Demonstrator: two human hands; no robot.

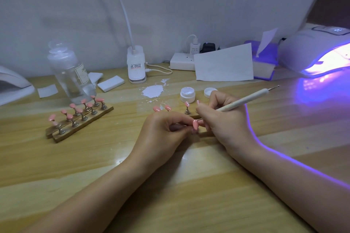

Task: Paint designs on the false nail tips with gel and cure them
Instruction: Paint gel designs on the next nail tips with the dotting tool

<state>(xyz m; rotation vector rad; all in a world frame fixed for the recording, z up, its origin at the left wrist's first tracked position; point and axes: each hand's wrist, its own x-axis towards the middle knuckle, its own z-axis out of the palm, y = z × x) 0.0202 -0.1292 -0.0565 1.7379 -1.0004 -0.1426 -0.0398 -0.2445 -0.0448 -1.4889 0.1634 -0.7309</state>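
Head view: left hand [162, 128] pinches a pink tip [195, 124] by its stand, fingers curled tight. The tip's long axis runs roughly toward the bench's front edge. Right hand [223, 119] grips the pen [244, 100] just beside it, point touching or nearly touching the tip from the right. Lamp [314, 51] glows at the far right corner.

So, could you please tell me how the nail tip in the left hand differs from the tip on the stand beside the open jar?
The held nail tip looks plain pink; the standing tip carries white dots. The left hand pinches the held one, with the dotting tool at it; the other stands untouched. Both are pink.
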